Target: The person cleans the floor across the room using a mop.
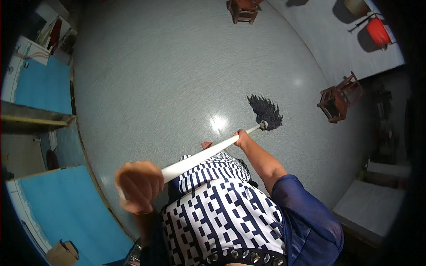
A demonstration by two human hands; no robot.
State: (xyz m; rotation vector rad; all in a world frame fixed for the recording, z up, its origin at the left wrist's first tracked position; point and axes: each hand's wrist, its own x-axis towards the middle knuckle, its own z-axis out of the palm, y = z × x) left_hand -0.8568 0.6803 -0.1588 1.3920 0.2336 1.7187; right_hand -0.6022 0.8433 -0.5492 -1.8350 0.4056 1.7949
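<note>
A string mop with a long white handle [201, 156] slants across my front. My left hand [141, 186] is closed round the upper end of the handle, close to the camera. Lower down, my right hand [241, 137] grips the handle a short way above the mop head. The dark, stringy mop head [268, 111] lies fanned out on the grey floor [159, 83], ahead of me and to the right. Part of a bare foot [206, 144] shows just behind the handle.
A wooden chair [337, 98] stands to the right and another wooden seat [244, 12] at the top. A red container [378, 31] is by the white wall [336, 43]. Blue-faced panels [63, 206] line the left, with an open doorway [25, 149] between them.
</note>
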